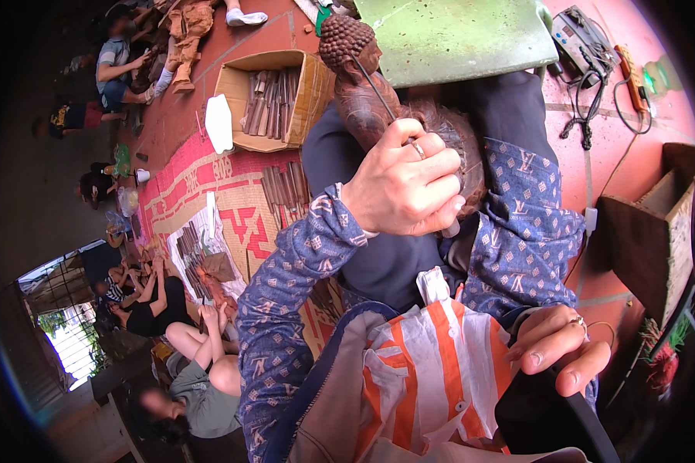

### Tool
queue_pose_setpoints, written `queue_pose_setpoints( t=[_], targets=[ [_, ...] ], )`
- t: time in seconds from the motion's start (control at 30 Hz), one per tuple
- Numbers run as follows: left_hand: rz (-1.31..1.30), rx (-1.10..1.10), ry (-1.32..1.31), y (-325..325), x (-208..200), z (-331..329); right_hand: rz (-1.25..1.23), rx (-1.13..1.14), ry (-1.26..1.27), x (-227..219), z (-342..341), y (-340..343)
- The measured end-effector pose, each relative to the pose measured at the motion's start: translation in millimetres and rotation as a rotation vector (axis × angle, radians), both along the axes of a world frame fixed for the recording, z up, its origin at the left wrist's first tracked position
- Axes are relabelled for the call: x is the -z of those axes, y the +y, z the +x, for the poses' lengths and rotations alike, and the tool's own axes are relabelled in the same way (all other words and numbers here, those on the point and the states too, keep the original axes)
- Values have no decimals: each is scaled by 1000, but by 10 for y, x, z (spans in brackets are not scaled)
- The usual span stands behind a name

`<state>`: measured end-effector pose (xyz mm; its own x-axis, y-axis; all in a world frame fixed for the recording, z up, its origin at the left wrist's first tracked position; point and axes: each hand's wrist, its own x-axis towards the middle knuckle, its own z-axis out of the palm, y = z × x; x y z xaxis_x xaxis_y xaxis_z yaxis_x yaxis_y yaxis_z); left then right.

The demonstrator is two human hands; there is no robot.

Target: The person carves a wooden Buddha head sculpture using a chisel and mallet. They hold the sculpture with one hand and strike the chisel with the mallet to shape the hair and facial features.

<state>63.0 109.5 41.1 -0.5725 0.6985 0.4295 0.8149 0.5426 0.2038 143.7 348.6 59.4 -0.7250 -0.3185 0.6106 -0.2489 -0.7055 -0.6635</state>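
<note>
My left hand [409, 181], wearing a ring, is closed around a thin long-shanked carving chisel [378, 96]. The chisel's slim shank runs up beside the head of a dark brown wooden carved figure [357, 104] with a knobbed head. This figure lies between my legs, its lower part partly hidden by my hand. The rounded end of the handle [451, 229] shows below my fist. At the lower right, my right hand [556, 347] has its fingers bent and apart beside a black object [548, 413]; whether they touch I cannot tell.
Left of the figure stands a cardboard box [305, 108] of chisels, and more chisels [282, 189] lie on a red patterned mat [224, 181]. A green plastic stool [463, 38] is ahead. Cables, a power strip [632, 77] and a wooden box [649, 224] are at right. Several people sit at left.
</note>
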Motion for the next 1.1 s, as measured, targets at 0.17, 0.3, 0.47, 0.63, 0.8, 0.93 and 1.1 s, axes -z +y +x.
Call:
queue_pose_setpoints(
  t=[0.17, 0.3, 0.47, 0.63, 0.8, 0.93, 1.1],
  targets=[
    [28, -13, 2, 15, 3, 2, -1, 4, -5, 4, 5, 8],
    [62, -14, -6, 22, 9, 5, -8, -5, 5, 13, -17, 9],
    [86, 5, -7, 29, 10, 0, -4, -6, 8, 19, -26, 16],
    [122, 12, -28, 46, -3, -38, 12, 10, -1, -22, -19, 17],
    [124, -20, 26, 37, 78, 3, -11, -21, -2, 28, -8, 34],
    [125, -54, 54, 60, 146, -21, -11, -31, 3, 24, -29, 45],
    [8, -51, 92, 22, 205, -50, -17, -34, -11, 22, -47, 28]
  ],
)
